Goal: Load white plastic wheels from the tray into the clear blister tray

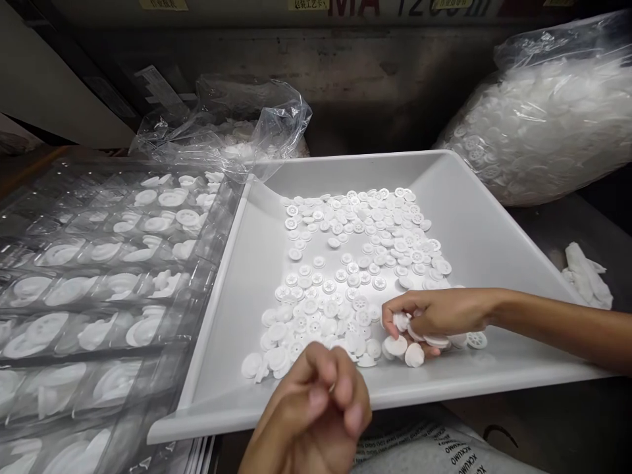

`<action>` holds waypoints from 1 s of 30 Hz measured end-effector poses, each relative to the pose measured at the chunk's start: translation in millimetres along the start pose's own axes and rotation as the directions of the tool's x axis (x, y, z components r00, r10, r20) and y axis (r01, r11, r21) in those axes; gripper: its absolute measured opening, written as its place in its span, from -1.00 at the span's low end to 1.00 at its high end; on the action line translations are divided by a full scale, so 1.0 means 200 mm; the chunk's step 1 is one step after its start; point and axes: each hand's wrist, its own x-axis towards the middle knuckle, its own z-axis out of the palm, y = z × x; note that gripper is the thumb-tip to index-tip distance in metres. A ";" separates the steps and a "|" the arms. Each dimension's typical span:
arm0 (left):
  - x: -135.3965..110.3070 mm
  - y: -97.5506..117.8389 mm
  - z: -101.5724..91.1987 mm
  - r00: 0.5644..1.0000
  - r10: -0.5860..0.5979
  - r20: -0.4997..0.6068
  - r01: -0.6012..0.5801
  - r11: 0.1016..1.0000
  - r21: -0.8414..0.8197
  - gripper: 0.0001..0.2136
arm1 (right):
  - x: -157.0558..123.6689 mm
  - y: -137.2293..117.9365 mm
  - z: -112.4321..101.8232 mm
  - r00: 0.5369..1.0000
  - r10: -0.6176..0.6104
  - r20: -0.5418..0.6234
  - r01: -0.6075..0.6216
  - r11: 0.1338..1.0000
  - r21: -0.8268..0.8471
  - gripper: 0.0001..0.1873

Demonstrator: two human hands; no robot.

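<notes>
My right hand (444,313) reaches into the tray from the right, its fingers curled around several small white plastic discs (413,355). Some of these discs show between the thumb and fingers and under the palm. Closer to me, my left hand (316,408) is raised over the tray's front rim, palm up. Its fingers bend loosely, and no object shows in it. A shallow white tray (498,230) holds many loose white spoked discs (353,280), spread over its floor and heaped toward the near left.
Clear plastic compartment trays (64,270) with white parts stand at the left. Behind the tray is an opened clear bag (281,118). A full bag (548,125) of white discs stands at the back right. Crumpled white material (586,275) lies on the right.
</notes>
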 end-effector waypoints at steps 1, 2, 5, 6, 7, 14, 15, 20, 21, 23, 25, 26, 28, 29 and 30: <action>0.04 -0.02 0.02 0.999 0.024 -0.044 -0.025 0.999 -0.028 -0.79 | -0.03 -0.02 0.00 0.998 -0.040 -0.039 0.041 0.999 0.017 -0.96; 0.09 -0.04 0.03 0.996 0.044 -0.080 -0.048 0.997 -0.052 -0.76 | -0.06 -0.06 0.00 0.993 -0.084 -0.084 0.086 0.996 0.019 -0.87; 0.21 -0.10 0.13 0.989 0.076 -0.128 -0.092 0.988 -0.124 -0.62 | -0.16 -0.20 0.05 0.946 -0.226 -0.233 0.222 0.974 -0.045 -0.68; 0.23 -0.12 0.18 0.989 0.077 -0.128 -0.096 0.984 -0.149 -0.64 | -0.18 -0.25 0.08 0.922 -0.277 -0.269 0.261 0.961 -0.093 -0.65; 0.24 -0.13 0.23 0.990 0.081 -0.118 -0.100 0.980 -0.172 -0.67 | -0.19 -0.29 0.12 0.900 -0.329 -0.286 0.295 0.943 -0.155 -0.63; 0.22 -0.12 0.41 0.980 0.114 -0.163 -0.178 0.866 -0.467 -0.69 | -0.13 -0.29 0.27 0.706 -0.688 -0.169 0.325 0.526 -0.786 -0.46; 0.23 -0.11 0.40 0.975 0.127 -0.182 -0.202 0.848 -0.490 -0.71 | -0.12 -0.28 0.26 0.656 -0.731 -0.191 0.323 0.500 -0.804 -0.44; 0.26 -0.09 0.37 0.980 0.137 -0.144 -0.191 0.847 -0.495 -0.76 | -0.13 -0.24 0.20 0.436 -0.855 -0.281 0.280 0.426 -0.860 -0.59; 0.26 -0.09 0.37 0.984 0.126 -0.126 -0.172 0.853 -0.493 -0.76 | -0.14 -0.24 0.20 0.448 -0.848 -0.281 0.261 0.425 -0.867 -0.67; 0.26 -0.09 0.37 0.991 0.096 -0.090 -0.128 0.866 -0.483 -0.73 | -0.15 -0.25 0.20 0.559 -0.778 -0.287 0.201 0.464 -0.863 -0.78; 0.25 -0.09 0.37 0.996 0.059 -0.063 -0.081 0.883 -0.463 -0.72 | -0.17 -0.26 0.19 0.691 -0.655 -0.306 0.146 0.541 -0.829 -0.74; 0.24 -0.10 0.37 0.998 0.042 -0.049 -0.059 0.891 -0.450 -0.72 | -0.17 -0.26 0.19 0.736 -0.598 -0.318 0.131 0.586 -0.799 -0.73; 0.24 -0.10 0.37 0.999 0.026 -0.029 -0.036 0.901 -0.433 -0.71 | -0.18 -0.27 0.18 0.770 -0.542 -0.338 0.146 0.665 -0.733 -0.78; 0.24 -0.11 0.37 1.000 0.021 -0.022 -0.028 0.903 -0.428 -0.71 | -0.18 -0.27 0.17 0.768 -0.538 -0.348 0.165 0.690 -0.705 -0.81; 0.24 -0.11 0.37 1.000 0.018 -0.016 -0.023 0.906 -0.423 -0.71 | -0.19 -0.27 0.16 0.761 -0.540 -0.361 0.177 0.707 -0.685 -0.83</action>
